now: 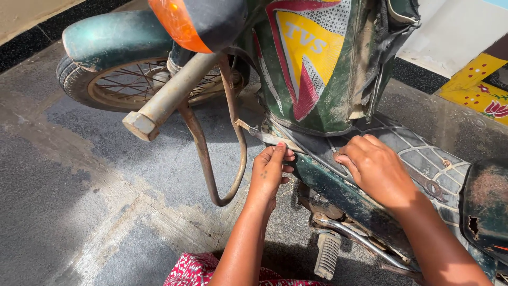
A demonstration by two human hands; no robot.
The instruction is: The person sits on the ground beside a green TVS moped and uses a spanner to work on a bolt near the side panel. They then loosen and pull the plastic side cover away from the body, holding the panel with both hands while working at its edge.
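- Green, mud-streaked bodywork of a moped point(328, 79) fills the upper middle of the frame, its footboard point(423, 159) running toward the lower right.
- Left hand point(270, 169), at centre frame, is nearly flat: fingers straight and close together, tips pressed on the front edge of the footboard, gripping nothing.
- Right hand point(373, 167), just right of centre, is curled palm-down, its fingertips hooked on the footboard's rubber mat point(317, 148) (what lies under the fingers is hidden).
- The 2 hands sit near each other, apart, on the same edge.
- A bent rusty guard bar point(203, 153) loops down just left of the left hand.
- A spoked front wheel point(132, 85) under a green mudguard point(116, 37) sits at upper left.
- A footpeg point(327, 255) hangs at bottom centre.
- A spanner point(431, 186) lies on the footboard, right of the right wrist.
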